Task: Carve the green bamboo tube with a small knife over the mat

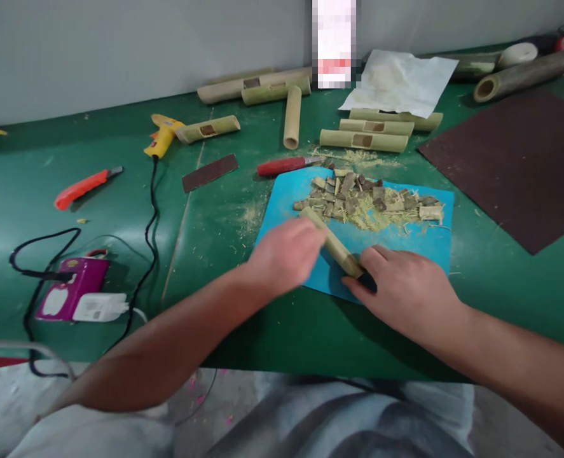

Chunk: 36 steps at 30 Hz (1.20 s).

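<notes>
A short, pale green bamboo tube [341, 251] is held at a slant over a blue mat [434, 245]. My left hand [288, 251] is closed at the tube's far half, its fingers curled and slightly blurred. At the near end, my right hand [403, 286] grips the tube between thumb and fingers. A dark patch shows beneath those fingers; whether it is sandpaper or shadow I cannot tell. Bamboo offcuts [348, 184] and a heap of sawdust [370, 213] lie on the mat just beyond both hands.
A red-handled tool [282, 166] lies behind the mat, near several notched bamboo tubes [364, 140]. On the left are a red utility knife [88, 187], a yellow heat gun [163, 137], a sandpaper strip [210, 173] and a purple power strip [74, 289]. A brown sheet [515, 165] lies right.
</notes>
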### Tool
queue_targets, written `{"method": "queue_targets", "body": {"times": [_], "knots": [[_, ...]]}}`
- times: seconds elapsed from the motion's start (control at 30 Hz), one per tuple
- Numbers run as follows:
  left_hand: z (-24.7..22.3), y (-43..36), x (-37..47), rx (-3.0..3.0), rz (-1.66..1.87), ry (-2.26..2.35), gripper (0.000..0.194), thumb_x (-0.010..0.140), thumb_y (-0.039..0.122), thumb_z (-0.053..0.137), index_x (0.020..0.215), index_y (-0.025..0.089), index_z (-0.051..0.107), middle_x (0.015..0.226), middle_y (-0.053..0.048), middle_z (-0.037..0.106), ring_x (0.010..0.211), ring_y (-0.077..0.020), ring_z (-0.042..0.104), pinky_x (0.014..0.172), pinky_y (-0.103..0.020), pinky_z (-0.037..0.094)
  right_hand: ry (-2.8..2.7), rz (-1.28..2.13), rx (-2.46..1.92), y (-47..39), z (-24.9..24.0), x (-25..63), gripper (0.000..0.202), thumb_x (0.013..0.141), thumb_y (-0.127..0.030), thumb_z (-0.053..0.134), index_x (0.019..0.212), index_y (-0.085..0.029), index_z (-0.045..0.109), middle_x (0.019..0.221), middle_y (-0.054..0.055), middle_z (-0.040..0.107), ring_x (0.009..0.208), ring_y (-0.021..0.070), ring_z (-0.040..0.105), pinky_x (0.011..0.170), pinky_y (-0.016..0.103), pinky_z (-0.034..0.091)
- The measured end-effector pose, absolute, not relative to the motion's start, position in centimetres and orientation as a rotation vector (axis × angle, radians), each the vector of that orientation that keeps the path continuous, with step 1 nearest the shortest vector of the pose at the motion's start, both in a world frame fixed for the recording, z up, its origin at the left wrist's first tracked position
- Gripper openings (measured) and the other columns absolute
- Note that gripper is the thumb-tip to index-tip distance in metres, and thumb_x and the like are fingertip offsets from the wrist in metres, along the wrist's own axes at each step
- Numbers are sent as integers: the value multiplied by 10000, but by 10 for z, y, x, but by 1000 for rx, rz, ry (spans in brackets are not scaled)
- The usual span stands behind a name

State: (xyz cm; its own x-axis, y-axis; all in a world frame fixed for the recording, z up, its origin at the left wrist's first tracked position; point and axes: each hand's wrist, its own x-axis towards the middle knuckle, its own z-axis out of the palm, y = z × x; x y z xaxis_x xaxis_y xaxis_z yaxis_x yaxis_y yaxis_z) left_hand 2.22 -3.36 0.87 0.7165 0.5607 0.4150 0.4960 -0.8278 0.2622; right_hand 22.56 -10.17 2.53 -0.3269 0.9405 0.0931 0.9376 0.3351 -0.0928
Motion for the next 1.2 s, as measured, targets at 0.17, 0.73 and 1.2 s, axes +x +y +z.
{"method": "queue_targets", "body": {"times": [0.17,0.73,1.2], "knots": [[6,-26,18,2797,656,792,295,1033,207,409,936,154,683,818,-55,676,778,-159,625,715,-263,504,-2452,46,-1752,-101,26,225,226,834,-386,677,730,-202,598,627,13,618,511,147,488,527,301,173],[6,-22,19,2800,587,757,328,1034,214,388,933,156,694,823,-61,686,767,-166,628,677,-277,520,-2455,22,-1726,-101,23,228,235,862,-388,631,725,-203,581,620,6,592,513,139,472,532,298,178],[20,-20,17,1844,849,1088,180,951,218,566,1014,138,714,739,-28,738,501,-82,596,479,-196,507,-2444,-14,-1738,-101,24,234,292,927,-401,499,725,-209,587,663,24,594,525,136,442,547,324,169]]}}
